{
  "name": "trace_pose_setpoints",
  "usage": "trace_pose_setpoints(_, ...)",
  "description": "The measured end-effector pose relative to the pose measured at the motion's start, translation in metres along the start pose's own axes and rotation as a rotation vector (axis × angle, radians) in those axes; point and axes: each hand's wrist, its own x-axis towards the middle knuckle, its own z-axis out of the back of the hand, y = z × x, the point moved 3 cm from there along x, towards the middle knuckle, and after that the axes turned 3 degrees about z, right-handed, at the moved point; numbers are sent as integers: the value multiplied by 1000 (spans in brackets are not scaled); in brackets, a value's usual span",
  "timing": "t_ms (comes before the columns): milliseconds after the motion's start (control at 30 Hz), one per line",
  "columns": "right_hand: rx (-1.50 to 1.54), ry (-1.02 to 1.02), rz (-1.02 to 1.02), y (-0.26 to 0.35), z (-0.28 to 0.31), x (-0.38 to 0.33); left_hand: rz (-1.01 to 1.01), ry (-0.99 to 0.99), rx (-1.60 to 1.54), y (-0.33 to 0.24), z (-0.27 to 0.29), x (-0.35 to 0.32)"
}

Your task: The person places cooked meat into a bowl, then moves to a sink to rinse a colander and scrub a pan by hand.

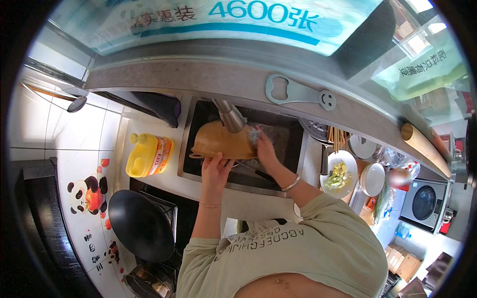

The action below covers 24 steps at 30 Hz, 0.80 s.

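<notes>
You have a tan basin (223, 141) tipped over inside the dark sink (293, 144), its outer side turned up toward you, just below the metal faucet (231, 118). Your left hand (217, 170) grips the basin's near rim, fingers spread along it, close to a small ring-shaped handle on the left. Your right hand (266, 148) is closed over a greyish wad (254, 135) and presses it against the basin's right side; the wad is partly hidden by your fingers, so its exact kind is unclear. A utensil with a black handle (264, 176) lies in the sink below your right hand.

To the left of the sink, a yellow jug (146, 155) stands on the pale table (248, 202). Nearer you on that side, a black wok (140, 226) sits tilted over the stove. To the right of the sink, a white plate (354, 177) carries cut yellow-green pieces (338, 178), and white bowls (373, 180) stand just beside it.
</notes>
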Motion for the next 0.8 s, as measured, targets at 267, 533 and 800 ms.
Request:
trace_pose_setpoints(267,-845,325,411,130,-57,-8,96,-8,-80,27,24,12)
trace_pose_setpoints(533,405,-30,-695,-15,6,25,45,49,-179,15,3,-13)
trace_pose_setpoints(800,944,-265,-831,15,39,10,83,62,-205,21,32,-3)
